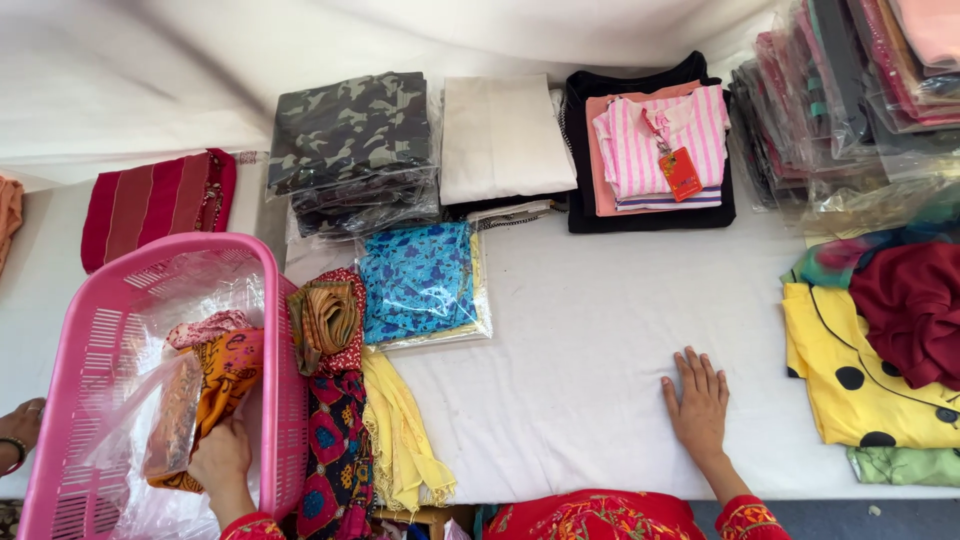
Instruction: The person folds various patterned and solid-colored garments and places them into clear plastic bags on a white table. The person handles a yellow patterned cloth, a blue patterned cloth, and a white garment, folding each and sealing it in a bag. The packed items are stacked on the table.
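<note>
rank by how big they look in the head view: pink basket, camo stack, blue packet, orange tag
1. pink basket, though it is nearest the camera
2. camo stack
3. blue packet
4. orange tag

The left hand (220, 458) reaches forward and down with its back to the camera, its fingers curled out of sight, seemingly in a grasp, while the right hand (697, 405) lies palm down, fingers (692, 367) straight and slightly spread, both wrists in red patterned sleeves.
</note>
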